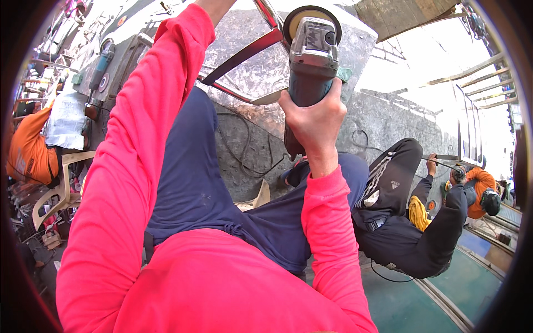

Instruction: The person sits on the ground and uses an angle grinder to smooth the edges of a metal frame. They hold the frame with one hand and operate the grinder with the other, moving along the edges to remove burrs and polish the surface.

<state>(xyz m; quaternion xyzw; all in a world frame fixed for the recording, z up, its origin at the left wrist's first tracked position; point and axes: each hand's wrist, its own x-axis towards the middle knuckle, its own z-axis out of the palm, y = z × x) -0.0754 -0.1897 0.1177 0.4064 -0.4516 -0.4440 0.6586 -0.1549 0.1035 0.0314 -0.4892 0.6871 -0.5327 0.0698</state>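
My right hand (319,119) is wrapped round the dark body of an angle grinder (313,61), with the thumb on its left side. A round tan disc (312,12) sits at the tool's far end, at the top of the picture. Just left of the disc is a shiny metal tube frame (242,57), tilted, over a grey scuffed surface. Whether the disc touches a tube, I cannot tell. My left arm (139,127) reaches up past the top edge, so only the wrist shows and the hand is cut off.
A black cord (244,150) winds below the frame. Another grinder (101,69) lies at the far left, near a person in orange (30,150) and a plastic chair (64,186). Close on my right sits a person in dark clothes (413,244); beyond stands a ladder-like frame (471,125).
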